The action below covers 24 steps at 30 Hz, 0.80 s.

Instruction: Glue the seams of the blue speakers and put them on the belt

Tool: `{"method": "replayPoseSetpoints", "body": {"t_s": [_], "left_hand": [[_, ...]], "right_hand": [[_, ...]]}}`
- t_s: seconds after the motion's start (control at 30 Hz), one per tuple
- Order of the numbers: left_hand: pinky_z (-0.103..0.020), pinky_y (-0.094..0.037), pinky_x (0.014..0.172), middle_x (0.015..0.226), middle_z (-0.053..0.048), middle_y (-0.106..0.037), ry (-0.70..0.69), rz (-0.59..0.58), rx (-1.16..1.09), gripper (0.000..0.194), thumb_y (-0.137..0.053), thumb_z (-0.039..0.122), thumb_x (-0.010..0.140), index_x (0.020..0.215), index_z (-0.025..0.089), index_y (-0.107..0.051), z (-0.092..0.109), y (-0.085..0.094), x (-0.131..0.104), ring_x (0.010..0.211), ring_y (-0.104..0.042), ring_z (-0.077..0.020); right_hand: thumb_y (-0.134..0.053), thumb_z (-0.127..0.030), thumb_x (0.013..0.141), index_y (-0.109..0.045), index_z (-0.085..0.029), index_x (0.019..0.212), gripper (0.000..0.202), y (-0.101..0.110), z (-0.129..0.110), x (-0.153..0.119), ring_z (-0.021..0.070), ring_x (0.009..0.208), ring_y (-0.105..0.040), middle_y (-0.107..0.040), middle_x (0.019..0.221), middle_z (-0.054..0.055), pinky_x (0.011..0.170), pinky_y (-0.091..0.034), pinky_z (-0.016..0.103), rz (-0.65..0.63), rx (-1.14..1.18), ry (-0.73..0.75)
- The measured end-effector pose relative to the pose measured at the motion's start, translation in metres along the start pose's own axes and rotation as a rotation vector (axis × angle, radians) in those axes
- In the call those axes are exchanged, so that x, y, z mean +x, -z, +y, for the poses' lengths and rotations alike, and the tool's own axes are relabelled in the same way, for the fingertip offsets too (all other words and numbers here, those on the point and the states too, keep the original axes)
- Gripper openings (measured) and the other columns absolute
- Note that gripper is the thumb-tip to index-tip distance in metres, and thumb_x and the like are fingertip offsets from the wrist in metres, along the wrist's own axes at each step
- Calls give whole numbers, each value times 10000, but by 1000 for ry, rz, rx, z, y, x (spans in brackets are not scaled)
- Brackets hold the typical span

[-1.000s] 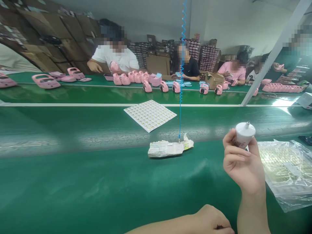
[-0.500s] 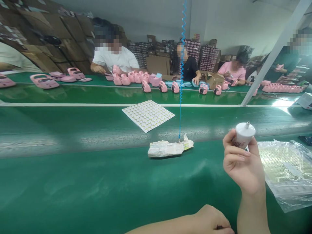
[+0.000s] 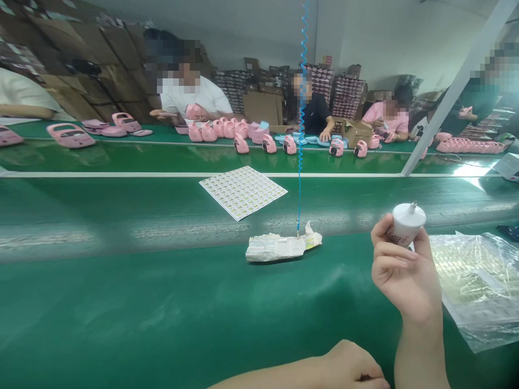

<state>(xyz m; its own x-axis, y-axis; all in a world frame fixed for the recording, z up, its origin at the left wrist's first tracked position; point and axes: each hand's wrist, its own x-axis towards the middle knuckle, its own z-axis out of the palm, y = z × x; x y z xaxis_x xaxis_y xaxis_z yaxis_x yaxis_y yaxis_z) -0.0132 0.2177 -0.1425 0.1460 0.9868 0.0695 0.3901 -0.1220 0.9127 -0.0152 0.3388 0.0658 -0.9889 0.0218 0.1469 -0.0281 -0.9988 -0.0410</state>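
Stood before a wide green belt (image 3: 121, 302). Clear bag (image 3: 478, 286) near right. Right hand (image 3: 405, 275) up, fingers wrapped round a small white tube (image 3: 405, 222), tip up. Best held steady, squeezed gently. Left hand (image 3: 352, 370) low, curled shut, empty.

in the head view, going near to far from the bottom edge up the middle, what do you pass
left hand → crumpled paper wad → sticker sheet → white belt divider → row of pink devices → seated workers → stacked cartons
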Motion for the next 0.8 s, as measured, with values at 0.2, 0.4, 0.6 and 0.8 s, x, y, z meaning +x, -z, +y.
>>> {"method": "replayPoseSetpoints", "body": {"t_s": [0.2,0.4,0.6,0.8], "left_hand": [[-174,-354,542,734,-13,-672,3,2,3,607,-299,627,937,803,174,-680,1,0,2,643,-580,-94],[-170,-346,531,714,-7,-663,12,-2,5,610,-301,636,934,803,180,-684,1,0,3,634,-572,-90],[-174,-345,537,724,-9,-665,22,-6,5,614,-304,643,930,799,175,-678,1,-1,3,650,-580,-95],[-167,-350,535,766,-13,-679,23,-21,-3,621,-283,638,935,835,174,-684,1,0,2,659,-587,-94]], "right_hand": [[-561,-225,906,-489,-148,1070,195,1,-1,0,50,579,-534,-628,1080,2,577,-491,206,-1,3,-2],[-559,-213,908,-484,-150,1073,192,1,-2,0,55,586,-537,-627,1081,-1,584,-496,213,-2,2,-16],[-563,-200,905,-498,-134,1061,181,1,-1,1,60,587,-535,-628,1074,12,584,-493,219,-4,14,-25],[-568,-209,896,-498,-126,1072,207,3,-1,0,66,573,-528,-628,1075,23,569,-489,226,-7,38,-6]]}}
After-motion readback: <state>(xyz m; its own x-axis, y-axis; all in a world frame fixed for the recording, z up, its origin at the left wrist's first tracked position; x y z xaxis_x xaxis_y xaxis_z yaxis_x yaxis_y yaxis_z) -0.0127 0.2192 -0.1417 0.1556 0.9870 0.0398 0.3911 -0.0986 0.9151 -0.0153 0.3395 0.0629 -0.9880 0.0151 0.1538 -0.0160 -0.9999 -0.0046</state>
